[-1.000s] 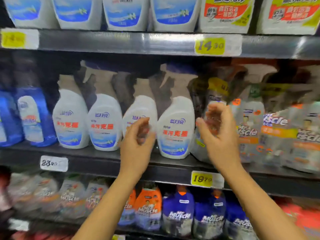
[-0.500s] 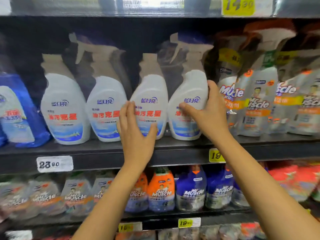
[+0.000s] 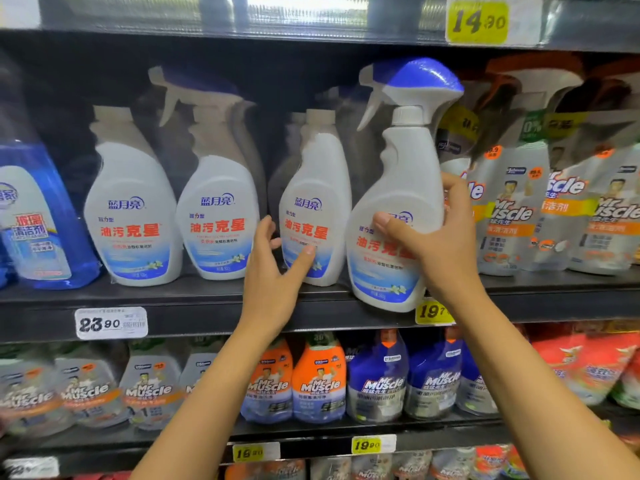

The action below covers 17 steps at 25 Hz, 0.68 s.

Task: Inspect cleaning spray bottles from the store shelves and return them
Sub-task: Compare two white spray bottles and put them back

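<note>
Fingers [image 3: 455, 192] of the right hand [image 3: 440, 251] wrap the waist of the trigger spray bottle [image 3: 401, 161], thumb across its label, a firm hold. It stands upright at about 2 o'clock in view, base at the front lip of the middle shelf [image 3: 194, 306]; lifted or resting, I cannot tell. The left hand [image 3: 273, 275] curls round the capped bottle [image 3: 317, 188] at its 9 o'clock, thumb on the label. Pick-up step, I judge — next comes drawing the trigger spray bottle straight out for a look. Mr Muscle pouches [image 3: 519, 202] crowd its 3 o'clock, and its top sits close under the upper shelf [image 3: 311, 15] — so pull forward before lifting.
</note>
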Motion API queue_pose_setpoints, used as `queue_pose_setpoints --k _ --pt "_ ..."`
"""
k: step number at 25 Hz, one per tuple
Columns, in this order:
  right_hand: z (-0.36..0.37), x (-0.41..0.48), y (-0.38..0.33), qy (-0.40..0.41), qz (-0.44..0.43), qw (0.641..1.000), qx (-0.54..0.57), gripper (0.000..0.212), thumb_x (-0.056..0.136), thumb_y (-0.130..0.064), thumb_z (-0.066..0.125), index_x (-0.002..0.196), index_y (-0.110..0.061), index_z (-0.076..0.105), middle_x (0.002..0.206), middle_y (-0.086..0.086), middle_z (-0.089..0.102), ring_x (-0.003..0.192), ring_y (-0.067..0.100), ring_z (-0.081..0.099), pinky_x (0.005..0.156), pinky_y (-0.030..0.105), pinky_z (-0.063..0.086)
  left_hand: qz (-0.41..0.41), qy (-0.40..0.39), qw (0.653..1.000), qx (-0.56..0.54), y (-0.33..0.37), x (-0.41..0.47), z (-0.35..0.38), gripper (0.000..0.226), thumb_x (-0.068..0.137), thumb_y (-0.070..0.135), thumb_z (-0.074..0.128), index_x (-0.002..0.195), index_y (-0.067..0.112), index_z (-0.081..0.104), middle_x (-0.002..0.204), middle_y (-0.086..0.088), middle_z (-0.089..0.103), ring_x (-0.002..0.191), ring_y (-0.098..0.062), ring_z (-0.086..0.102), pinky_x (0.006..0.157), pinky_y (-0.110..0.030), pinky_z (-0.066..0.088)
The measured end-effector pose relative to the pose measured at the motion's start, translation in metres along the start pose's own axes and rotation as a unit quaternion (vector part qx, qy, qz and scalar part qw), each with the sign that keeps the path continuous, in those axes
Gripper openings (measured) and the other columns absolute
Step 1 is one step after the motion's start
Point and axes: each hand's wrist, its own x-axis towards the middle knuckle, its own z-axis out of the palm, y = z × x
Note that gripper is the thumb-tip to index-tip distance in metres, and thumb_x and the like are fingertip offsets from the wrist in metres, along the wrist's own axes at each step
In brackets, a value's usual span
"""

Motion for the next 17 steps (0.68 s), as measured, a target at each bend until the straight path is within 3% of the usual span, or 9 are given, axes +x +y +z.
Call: queue_pose_setpoints --k 2,4,7,10,14,17 --pt "-0.013 -0.007 -0.002 0.007 0.036 0.997 0.074 0.055 0.059 -0.029 0.085 0.102 -0.032 0.052 0.091 -0.010 0.070 0.082 0.011 0.070 0.066 0.025 0.057 -0.031 -0.028 0.995 -0.094 0.007 -0.003 -0.008 0.069 0.075 0.043 0.068 0.136 0.023 0.042 0.128 0.015 0.056 0.108 0.002 0.059 0.081 -0.005 0.048" --pt "-0.026 -0.017 -0.002 0.015 0.100 0.981 0.164 0.053 0.060 -0.018 0.084 0.104 -0.020 0.055 0.086 -0.001 0.072 0.079 0.021 0.072 0.063 0.034 0.057 -0.074 -0.087 0.980 -0.165 0.014 -0.005 -0.018 0.064 0.062 0.040 0.076 0.117 0.017 0.056 0.109 0.002 0.072 0.097 -0.012 0.069 0.071 -0.018 0.057" --pt "-0.040 -0.038 -0.004 0.001 0.184 0.958 0.222 0.052 0.067 -0.008 0.076 0.114 -0.006 0.054 0.087 0.010 0.071 0.077 0.029 0.072 0.062 0.038 0.057 -0.113 -0.196 0.947 -0.226 0.032 -0.017 -0.025 0.057 0.062 0.010 0.083 0.113 0.013 0.059 0.100 -0.005 0.075 0.090 -0.024 0.072 0.066 -0.026 0.057" --pt "-0.054 -0.051 -0.012 -0.031 0.234 0.943 0.236 0.051 0.066 -0.013 0.075 0.113 -0.006 0.057 0.086 0.014 0.072 0.077 0.031 0.073 0.060 0.038 0.057 -0.145 -0.174 0.916 -0.332 0.048 -0.049 -0.018 0.043 0.068 0.012 0.071 0.110 0.015 0.065 0.101 -0.013 0.074 0.087 -0.028 0.072 0.064 -0.033 0.058" --pt "-0.073 -0.064 -0.021 -0.105 0.283 0.913 0.273 0.044 0.064 -0.018 0.075 0.106 -0.009 0.061 0.081 0.014 0.073 0.071 0.029 0.073 0.058 0.037 0.057 -0.105 -0.124 0.934 -0.319 0.063 -0.099 -0.022 0.034 0.065 0.027 0.079 0.098 0.027 0.073 0.098 -0.011 0.075 0.086 -0.027 0.073 0.062 -0.030 0.058" --pt "-0.075 -0.080 -0.023 -0.129 0.293 0.912 0.256 0.042 0.066 -0.014 0.073 0.107 -0.011 0.062 0.084 0.014 0.073 0.071 0.029 0.073 0.058 0.036 0.057 -0.131 -0.092 0.933 -0.322 0.060 -0.126 -0.022 0.037 0.062 0.023 0.080 0.098 0.024 0.073 0.097 -0.013 0.075 0.084 -0.029 0.073 0.061 -0.030 0.058"
